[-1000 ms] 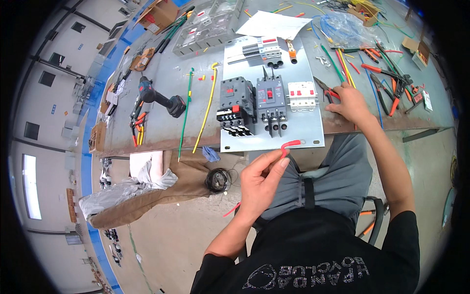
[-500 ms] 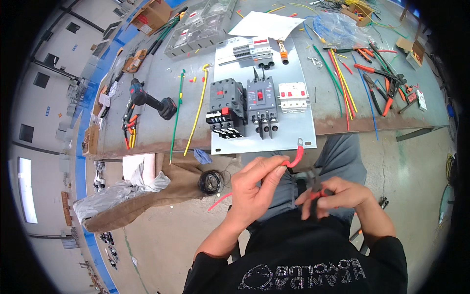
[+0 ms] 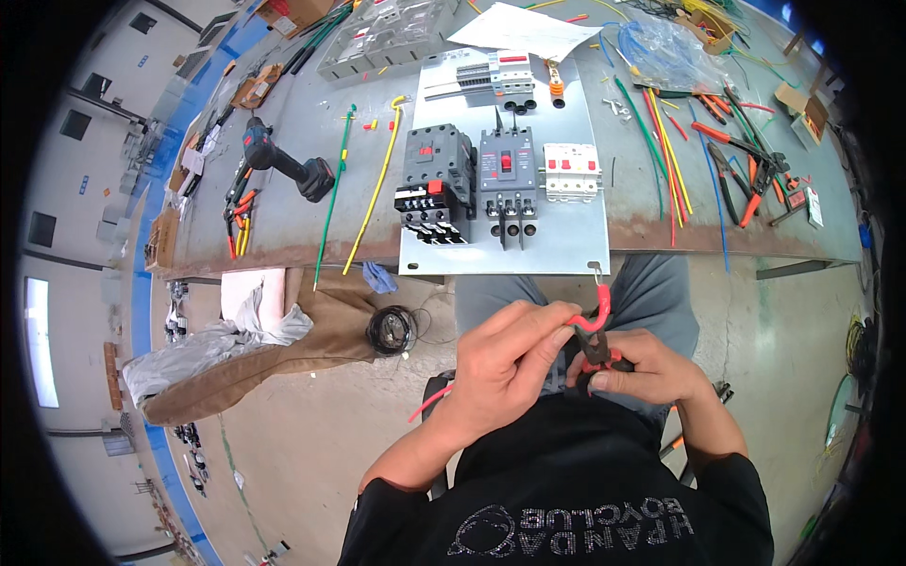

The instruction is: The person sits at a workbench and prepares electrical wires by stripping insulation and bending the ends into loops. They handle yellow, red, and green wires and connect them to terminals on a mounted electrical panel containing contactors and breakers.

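My left hand (image 3: 510,363) pinches a red wire (image 3: 605,302) between thumb and fingers. The wire's upper end bends upward and carries a metal lug, seen against the front corner of a metal mounting plate (image 3: 528,262). Its other end trails out past my left wrist. In my right hand (image 3: 651,366) is a pair of pliers (image 3: 595,353) with red and black handles, the dark jaws close under the wire by my left fingertips. I cannot tell whether the jaws touch it. On the plate stand a black contactor (image 3: 436,156), a grey circuit breaker (image 3: 507,174) and a white miniature breaker (image 3: 572,179).
A cordless drill (image 3: 283,165) and green and yellow wires lie on the left of the bench. Crimping pliers (image 3: 746,156), loose coloured wires and a plastic bag (image 3: 670,57) lie to the right. Beside me at left, a brown-trousered leg (image 3: 264,363) extends below the bench.
The pliers have come up and left, closer to the wire. My left hand and the wire's lug end have shifted slightly right. The view has moved a little.
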Available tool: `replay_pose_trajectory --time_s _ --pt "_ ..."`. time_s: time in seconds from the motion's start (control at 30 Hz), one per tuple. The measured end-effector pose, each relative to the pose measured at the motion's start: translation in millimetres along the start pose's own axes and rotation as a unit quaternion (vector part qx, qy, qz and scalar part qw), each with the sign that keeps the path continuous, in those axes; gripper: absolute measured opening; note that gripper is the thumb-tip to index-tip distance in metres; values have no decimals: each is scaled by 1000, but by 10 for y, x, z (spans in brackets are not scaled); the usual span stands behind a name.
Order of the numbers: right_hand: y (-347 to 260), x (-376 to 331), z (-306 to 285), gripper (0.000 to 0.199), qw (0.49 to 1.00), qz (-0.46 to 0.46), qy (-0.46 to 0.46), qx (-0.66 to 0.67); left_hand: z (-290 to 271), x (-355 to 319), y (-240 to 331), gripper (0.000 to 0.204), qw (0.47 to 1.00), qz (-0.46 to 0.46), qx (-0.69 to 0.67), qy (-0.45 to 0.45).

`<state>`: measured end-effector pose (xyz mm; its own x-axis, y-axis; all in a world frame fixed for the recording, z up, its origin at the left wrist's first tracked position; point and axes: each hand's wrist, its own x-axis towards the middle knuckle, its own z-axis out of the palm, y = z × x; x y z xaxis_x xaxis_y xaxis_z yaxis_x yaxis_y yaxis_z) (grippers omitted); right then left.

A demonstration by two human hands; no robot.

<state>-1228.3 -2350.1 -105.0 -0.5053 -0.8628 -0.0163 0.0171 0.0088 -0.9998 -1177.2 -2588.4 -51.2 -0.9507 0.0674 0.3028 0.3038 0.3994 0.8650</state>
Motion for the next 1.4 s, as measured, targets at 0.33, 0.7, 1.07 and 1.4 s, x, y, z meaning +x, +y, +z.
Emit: replay_pose_trajectory --time_s 0.33,0.7,1.07,1.4 --pt "-40 -29 -94 27 987 14 -118 109 -24 2 -70 21 995 56 -56 -60" --pt "-22 -99 37 27 957 77 -138 243 -121 -7 -131 23 985 66 -63 -149" --pt "-65 -102 210 24 947 75 -226 214 -310 144 -155 21 944 160 -111 -266" --pt "-9 71 287 22 906 42 -310 284 -331 129 -163 22 937 184 -159 -250"
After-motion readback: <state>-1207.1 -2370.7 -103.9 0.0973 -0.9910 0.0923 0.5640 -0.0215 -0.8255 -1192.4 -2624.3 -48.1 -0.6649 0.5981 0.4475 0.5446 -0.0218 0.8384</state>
